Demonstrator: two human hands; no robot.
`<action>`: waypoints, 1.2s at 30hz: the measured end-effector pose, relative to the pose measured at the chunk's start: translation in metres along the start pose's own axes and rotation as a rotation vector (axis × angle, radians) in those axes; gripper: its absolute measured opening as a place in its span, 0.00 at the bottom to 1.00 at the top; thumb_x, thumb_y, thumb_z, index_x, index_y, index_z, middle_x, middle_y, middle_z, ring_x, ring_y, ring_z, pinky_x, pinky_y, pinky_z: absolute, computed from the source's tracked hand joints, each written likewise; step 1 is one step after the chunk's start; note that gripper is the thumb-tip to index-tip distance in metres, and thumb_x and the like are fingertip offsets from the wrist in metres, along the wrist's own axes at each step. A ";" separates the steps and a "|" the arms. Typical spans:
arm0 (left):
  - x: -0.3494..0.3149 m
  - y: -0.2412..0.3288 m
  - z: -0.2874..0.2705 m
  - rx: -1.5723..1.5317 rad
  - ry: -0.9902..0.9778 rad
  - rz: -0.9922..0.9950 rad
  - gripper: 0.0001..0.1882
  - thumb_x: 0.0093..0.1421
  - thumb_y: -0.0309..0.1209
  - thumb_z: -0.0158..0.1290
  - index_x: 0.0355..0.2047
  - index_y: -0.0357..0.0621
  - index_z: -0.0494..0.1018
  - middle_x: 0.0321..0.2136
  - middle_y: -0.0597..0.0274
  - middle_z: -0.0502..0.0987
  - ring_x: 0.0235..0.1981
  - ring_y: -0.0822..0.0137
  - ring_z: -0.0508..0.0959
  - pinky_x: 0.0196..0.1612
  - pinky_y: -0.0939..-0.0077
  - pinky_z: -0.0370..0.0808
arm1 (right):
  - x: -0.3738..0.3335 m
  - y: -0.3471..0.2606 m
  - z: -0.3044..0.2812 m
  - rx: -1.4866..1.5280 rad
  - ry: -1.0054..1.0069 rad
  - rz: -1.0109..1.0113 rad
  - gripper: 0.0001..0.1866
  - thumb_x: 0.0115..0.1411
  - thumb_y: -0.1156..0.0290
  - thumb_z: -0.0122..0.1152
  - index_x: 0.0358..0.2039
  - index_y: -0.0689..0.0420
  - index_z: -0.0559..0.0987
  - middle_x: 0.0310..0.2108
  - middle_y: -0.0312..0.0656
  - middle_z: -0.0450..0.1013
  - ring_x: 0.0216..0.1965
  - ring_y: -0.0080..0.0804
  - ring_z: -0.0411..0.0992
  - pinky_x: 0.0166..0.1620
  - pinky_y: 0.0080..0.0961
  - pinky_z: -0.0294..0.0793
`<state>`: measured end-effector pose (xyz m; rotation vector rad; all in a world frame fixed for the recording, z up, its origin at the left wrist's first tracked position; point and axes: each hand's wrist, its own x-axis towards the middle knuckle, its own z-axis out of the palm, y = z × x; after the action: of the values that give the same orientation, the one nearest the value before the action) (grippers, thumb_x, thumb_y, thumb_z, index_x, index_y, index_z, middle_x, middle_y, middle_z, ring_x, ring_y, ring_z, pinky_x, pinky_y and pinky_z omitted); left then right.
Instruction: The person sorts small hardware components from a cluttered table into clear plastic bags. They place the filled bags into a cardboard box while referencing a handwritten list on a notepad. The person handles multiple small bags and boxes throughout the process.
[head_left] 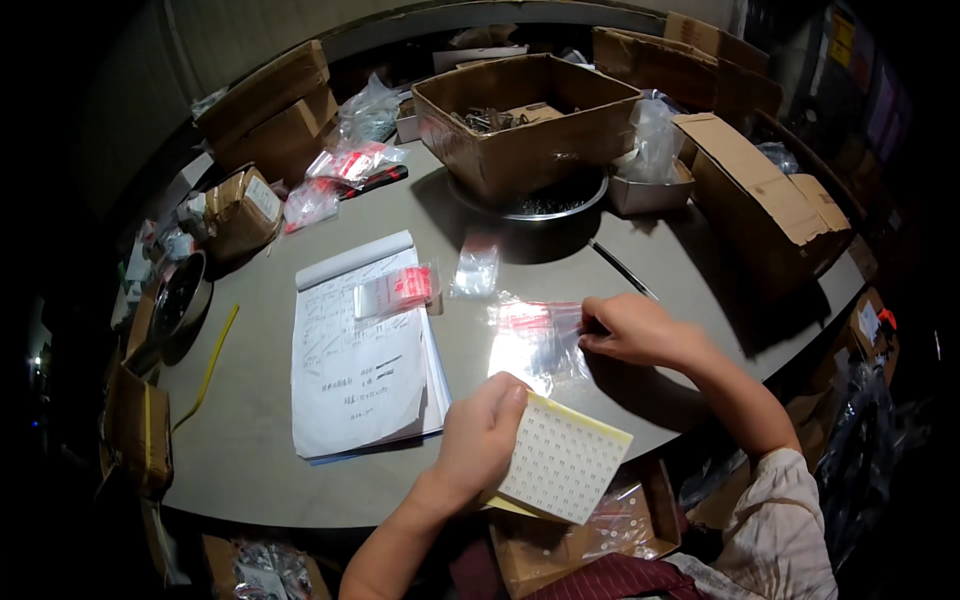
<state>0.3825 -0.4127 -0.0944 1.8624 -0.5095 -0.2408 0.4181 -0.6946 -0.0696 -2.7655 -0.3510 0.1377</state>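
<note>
Label sheet [575, 452]: paper, flat matt face. Zip bags [535, 345]: thin clear plastic, glossy, creased (glare washes part of them out). Large open carton [550, 160]: cardboard, mostly dull, scuffed edges. Round bowl [604, 190]: metal by the look of it, shiny rim. Tabletop [245, 430]: smooth, low sheen, material unclear. Notepad [355, 395]: matt paper. Sleeve [785, 520]: wrinkled matt cloth.

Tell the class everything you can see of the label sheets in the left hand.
The label sheets look papery: white face with rows of small dark marks, yellowish edges, more yellow beneath at lower left. Tilted, they are gripped near the upper left by the left hand, partly over an open cardboard box.
</note>
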 end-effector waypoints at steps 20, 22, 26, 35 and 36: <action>0.001 0.010 -0.010 -0.192 0.153 0.053 0.12 0.76 0.32 0.48 0.38 0.35 0.76 0.29 0.68 0.77 0.33 0.79 0.73 0.37 0.81 0.71 | 0.002 -0.013 0.011 -0.013 0.151 -0.192 0.11 0.57 0.73 0.65 0.39 0.61 0.75 0.36 0.53 0.78 0.38 0.56 0.77 0.41 0.45 0.76; 0.001 0.010 -0.012 -0.269 0.231 0.077 0.13 0.76 0.32 0.47 0.38 0.37 0.76 0.28 0.68 0.77 0.31 0.80 0.73 0.35 0.80 0.72 | -0.004 -0.008 0.013 -0.075 0.203 -0.160 0.13 0.59 0.70 0.68 0.40 0.61 0.75 0.37 0.53 0.78 0.39 0.55 0.78 0.41 0.45 0.76; 0.003 0.011 -0.030 -0.427 0.321 0.137 0.13 0.76 0.32 0.46 0.38 0.37 0.74 0.28 0.71 0.75 0.30 0.81 0.69 0.34 0.84 0.67 | -0.039 0.008 -0.002 0.016 -0.017 0.012 0.23 0.61 0.55 0.71 0.42 0.61 0.75 0.36 0.53 0.79 0.38 0.56 0.79 0.41 0.45 0.77; 0.005 0.013 -0.026 -0.473 0.316 0.125 0.13 0.77 0.31 0.45 0.37 0.38 0.73 0.26 0.71 0.73 0.27 0.82 0.67 0.31 0.84 0.66 | -0.111 -0.037 -0.015 0.201 -0.417 -0.252 0.23 0.64 0.50 0.68 0.42 0.59 0.76 0.29 0.53 0.78 0.36 0.57 0.79 0.39 0.48 0.77; 0.005 0.012 -0.024 -0.434 0.312 0.121 0.12 0.77 0.31 0.45 0.37 0.38 0.73 0.26 0.71 0.73 0.26 0.82 0.67 0.32 0.84 0.66 | -0.108 -0.031 -0.012 0.263 -0.296 -0.222 0.21 0.64 0.52 0.67 0.41 0.58 0.77 0.28 0.51 0.78 0.35 0.55 0.79 0.39 0.47 0.77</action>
<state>0.3942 -0.3984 -0.0751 1.4068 -0.3211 0.0232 0.3087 -0.6983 -0.0422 -2.4273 -0.6618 0.5015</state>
